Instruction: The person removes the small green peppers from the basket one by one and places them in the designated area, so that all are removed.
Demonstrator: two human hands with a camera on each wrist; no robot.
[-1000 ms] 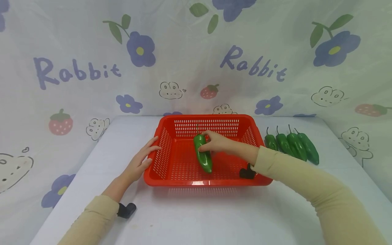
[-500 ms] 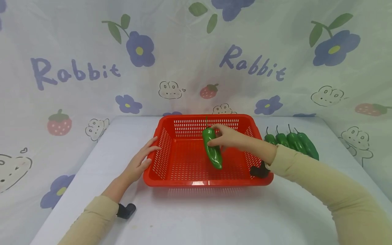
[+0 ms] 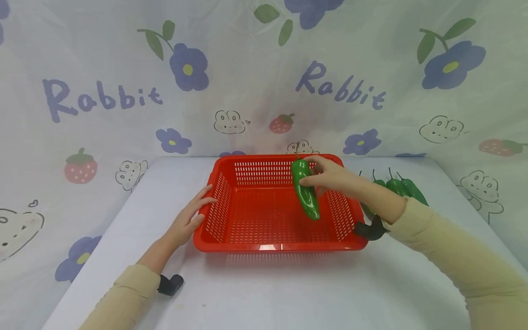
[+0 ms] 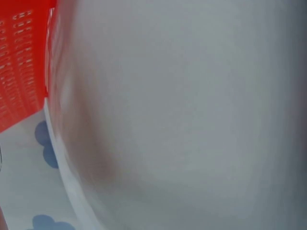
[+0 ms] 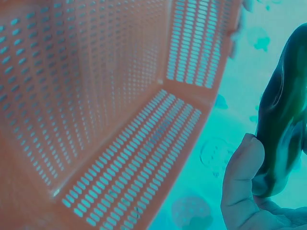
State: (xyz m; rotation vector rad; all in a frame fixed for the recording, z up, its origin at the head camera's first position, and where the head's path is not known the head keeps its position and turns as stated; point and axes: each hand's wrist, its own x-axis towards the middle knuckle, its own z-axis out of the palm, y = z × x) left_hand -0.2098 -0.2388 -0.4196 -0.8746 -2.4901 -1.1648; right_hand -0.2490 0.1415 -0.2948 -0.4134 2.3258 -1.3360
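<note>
My right hand pinches a long glossy green chili pepper near its stem end, thumb on the near side. The pepper hangs tilted over the right half of a red slotted plastic basket, stem up and tip down. In the right wrist view, the thumb presses against the dark green pepper, beside the basket wall. My left hand rests on the basket's left rim with fingers extended. In the left wrist view only part of the basket shows, not that hand's grip.
Several more green chili peppers lie in a row right of the basket, partly hidden by the right forearm. The table has a white cover. A patterned cloth hangs behind it.
My right hand has carried the pepper to the right and upward, from the basket's middle toward its right back part. My left hand stays on the left rim.
</note>
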